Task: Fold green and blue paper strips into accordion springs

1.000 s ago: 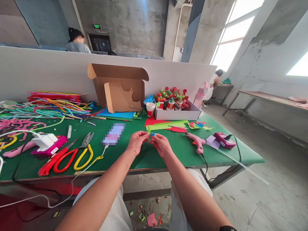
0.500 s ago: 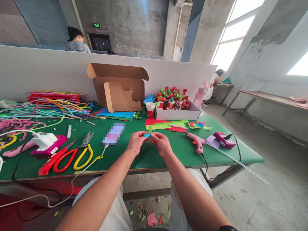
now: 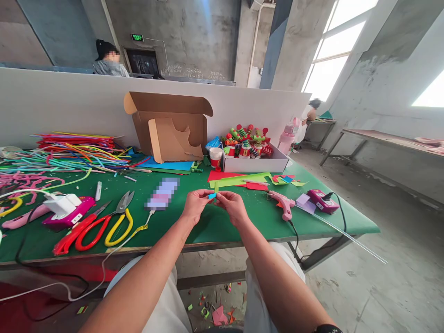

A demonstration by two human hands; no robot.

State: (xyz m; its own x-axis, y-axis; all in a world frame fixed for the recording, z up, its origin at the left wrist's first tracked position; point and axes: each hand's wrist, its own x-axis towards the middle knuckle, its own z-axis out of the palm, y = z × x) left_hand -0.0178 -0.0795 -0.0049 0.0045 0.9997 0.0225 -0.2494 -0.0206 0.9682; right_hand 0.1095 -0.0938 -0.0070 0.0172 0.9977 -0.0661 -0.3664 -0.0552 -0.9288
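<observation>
Between my two hands is a small folded paper piece, made of a blue strip (image 3: 212, 196) and a green strip (image 3: 217, 186) that stands up from it. My left hand (image 3: 196, 204) pinches the blue end from the left. From the right, my right hand (image 3: 230, 203) pinches the same piece where blue and green meet. My fingertips hide part of the join. Both hands are above the front half of the green table (image 3: 208, 229). Beyond them lie a long light green paper strip (image 3: 239, 180) and red paper (image 3: 222, 176).
Scissors (image 3: 121, 217), a red-handled tool (image 3: 78, 231) and a power strip (image 3: 69, 215) lie left. A pink glue gun (image 3: 284, 203) and clear glue sticks (image 3: 347, 236) lie right. Behind stand a cardboard box (image 3: 169, 125), paper cups (image 3: 215, 157) and a white box (image 3: 255, 165) of paper figures.
Less of the blue strip shows between my fingertips, as my hands have come slightly closer together. The view has shifted slightly.
</observation>
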